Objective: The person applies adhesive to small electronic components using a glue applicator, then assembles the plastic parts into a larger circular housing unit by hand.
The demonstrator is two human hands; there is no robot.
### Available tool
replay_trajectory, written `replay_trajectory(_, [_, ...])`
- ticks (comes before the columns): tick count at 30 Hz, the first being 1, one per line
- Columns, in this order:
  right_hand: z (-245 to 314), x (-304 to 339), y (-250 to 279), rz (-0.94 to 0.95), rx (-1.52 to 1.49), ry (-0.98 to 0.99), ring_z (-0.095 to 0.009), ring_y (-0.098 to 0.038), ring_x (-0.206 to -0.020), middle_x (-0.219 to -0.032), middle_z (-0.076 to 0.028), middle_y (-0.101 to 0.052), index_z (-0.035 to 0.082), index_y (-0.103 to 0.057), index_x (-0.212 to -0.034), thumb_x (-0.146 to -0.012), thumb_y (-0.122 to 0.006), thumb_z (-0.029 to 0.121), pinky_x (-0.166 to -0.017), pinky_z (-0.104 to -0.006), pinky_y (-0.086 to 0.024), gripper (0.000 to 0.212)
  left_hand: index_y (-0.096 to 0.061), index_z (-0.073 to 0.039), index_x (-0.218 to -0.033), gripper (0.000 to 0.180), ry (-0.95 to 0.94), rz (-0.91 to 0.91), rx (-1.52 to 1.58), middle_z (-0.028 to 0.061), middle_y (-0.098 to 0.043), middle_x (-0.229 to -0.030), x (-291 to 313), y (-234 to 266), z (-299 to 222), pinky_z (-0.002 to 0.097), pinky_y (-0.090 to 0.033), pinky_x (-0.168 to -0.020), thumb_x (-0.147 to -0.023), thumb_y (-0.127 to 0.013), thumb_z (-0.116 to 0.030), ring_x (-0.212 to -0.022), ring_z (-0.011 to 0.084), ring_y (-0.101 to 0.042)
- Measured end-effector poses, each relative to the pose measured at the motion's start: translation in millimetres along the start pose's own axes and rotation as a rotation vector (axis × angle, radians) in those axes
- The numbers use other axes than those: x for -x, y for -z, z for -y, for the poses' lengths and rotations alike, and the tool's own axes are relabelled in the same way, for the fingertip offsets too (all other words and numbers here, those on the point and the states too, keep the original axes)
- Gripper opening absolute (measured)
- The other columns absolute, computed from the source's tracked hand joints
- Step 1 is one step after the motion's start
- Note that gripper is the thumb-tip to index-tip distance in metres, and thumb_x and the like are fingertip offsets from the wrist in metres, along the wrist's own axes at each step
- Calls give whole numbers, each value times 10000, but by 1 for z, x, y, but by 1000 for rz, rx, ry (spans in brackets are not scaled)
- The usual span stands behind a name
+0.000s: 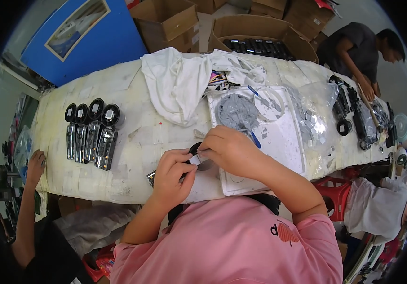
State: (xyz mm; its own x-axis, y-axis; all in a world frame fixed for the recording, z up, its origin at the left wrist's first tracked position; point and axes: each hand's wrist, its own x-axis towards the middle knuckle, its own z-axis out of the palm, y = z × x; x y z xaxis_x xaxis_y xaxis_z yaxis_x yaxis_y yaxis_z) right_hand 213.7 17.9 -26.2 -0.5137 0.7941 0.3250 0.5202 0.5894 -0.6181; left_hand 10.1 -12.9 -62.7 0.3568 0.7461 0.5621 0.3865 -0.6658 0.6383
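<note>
Black handheld [151, 179] held close on the near side of the table [132, 99]

With the clock dial centred on the work: spread under everything, the pale, tape-patched table. Past its far edge at 1 o'clock, a cardboard carton [248, 26] loaded with black parts [255, 46], probably set there to save working room. At 2, a white tray [286, 151] with a creased grey mass [235, 112] and blue-handled tools [255, 138], likely placed for easy reach. At 12, a crumpled white cloth [180, 85]. Beyond the tray, between 2 and 3, clear plastic [317, 94] with loose pale squares [314, 125]. Between 9 and 10, four round-headed handhelds [91, 142], lined up side by side with heads toward 12, perhaps for tidy separation.

Left hand [170, 177]: curled around the black handheld, thumb opposite the fingers, apparently for steadiness; one end visible between 8 and 9, dark round head toward 1. Right hand [229, 146]: bunched narrow at that head, fingertips at a small white square [195, 160]. Pinching or merely pressing: impossible to tell.
</note>
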Motion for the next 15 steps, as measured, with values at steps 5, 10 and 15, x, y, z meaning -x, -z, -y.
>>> replay_trajectory(5, [-2, 2, -3, -34, 0, 0, -297, -584, -827, -821, -91, -600, 40, -668, -848, -762, -695, 75, -709, -390, -492, 97, -599, -32, -874, 237, 8, 42, -41, 134, -602, -964, -7, 2, -6, 387, -487, -730, -688, -739, 10, -888, 324, -598])
replay_trajectory(10, [-2, 2, -4, -35, 21, 3, -300, -588, -813, -823, -98, -600, 34, -665, -854, -761, -688, 65, -704, -388, -496, 100, -666, -25, -891, 189, 62, 38, -147, 116, -631, -946, -3, 0, -11, 334, -492, -700, -725, -722, 46, -833, 259, -611])
replay_trajectory(15, [-2, 2, -7, -55, 37, -2, -300, -590, -813, -827, -101, -600, 34, -664, -843, -762, -688, 62, -699, -387, -497, 90, -676, -10, -871, 151, 172, 10, 7, 122, -626, -946, 3, 0, -4, 344, -518, -851, -755, -687, 85, -791, 225, -624])
